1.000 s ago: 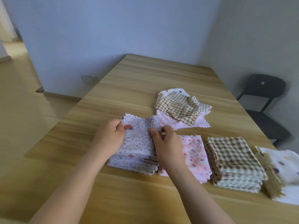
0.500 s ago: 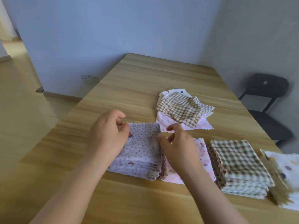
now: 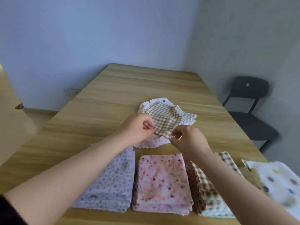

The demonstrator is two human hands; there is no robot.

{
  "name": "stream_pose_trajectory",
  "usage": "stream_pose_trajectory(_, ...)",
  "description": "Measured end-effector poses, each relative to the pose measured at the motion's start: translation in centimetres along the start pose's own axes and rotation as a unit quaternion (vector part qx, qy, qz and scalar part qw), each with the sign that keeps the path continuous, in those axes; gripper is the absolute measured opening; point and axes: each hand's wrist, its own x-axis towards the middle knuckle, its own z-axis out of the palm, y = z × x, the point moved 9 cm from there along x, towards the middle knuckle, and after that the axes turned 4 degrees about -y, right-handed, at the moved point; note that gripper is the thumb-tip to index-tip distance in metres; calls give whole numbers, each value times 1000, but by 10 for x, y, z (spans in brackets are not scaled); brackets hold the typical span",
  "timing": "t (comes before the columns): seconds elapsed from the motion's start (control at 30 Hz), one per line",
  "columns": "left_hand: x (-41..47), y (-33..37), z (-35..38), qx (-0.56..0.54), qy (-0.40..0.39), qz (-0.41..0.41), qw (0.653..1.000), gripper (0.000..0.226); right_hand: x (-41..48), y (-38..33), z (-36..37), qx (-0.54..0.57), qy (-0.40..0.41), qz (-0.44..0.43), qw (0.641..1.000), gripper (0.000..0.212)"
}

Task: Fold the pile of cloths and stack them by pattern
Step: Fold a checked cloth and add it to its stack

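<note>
Now two hands (image 3: 138, 126) (image 3: 190, 141) pinch one checked cloth (image 3: 167, 115) beyond four stacks (image 3: 110, 181) (image 3: 162, 181) (image 3: 209, 198) (image 3: 276, 181).

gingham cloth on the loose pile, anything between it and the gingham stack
No object: only bare table separates the gingham cloth from the gingham stack. The right forearm crosses above that stack.

Soft, even daylight, faint shadows, no glare; wide-angle bending at the edges (lower right corner smeared by blur).
</note>
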Motion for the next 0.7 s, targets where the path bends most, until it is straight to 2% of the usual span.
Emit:
stream_pose_trajectory(0.1, 32, -10, 18, 73, -32, 2, 997, 17, 21, 11, 10, -24, -20, -1, 1000, 25)
stream_pose_trajectory(0.27, 65, -20, 50, 233, -101, 37, 967, 36, 46, 17, 20, -62, -32, -19, 997, 16)
stream_pose_trajectory(0.37, 73, -21, 65, 278, -133, 56, 950, 32, 53, 20, 30, -95, -51, -30, 994, 31)
stream_pose_trajectory(0.43, 78, -19, 70, 291, -135, 65, 945, 25, 57, 23, 35, -105, -59, -30, 992, 38)
stream_pose_trajectory(0.53, 80, -18, 68, 280, -121, 78, 949, 13, 58, 25, 36, -110, -54, -40, 992, 28)
stream_pose_trajectory(0.63, 80, -15, 61, 251, -94, 92, 959, 15, 58, 25, 25, -81, -3, -53, 995, 13)
stream_pose_trajectory(0.7, 81, -10, 50, 220, -56, 92, 970, 14, 57, 24, 11, -65, 41, -53, 996, 14)
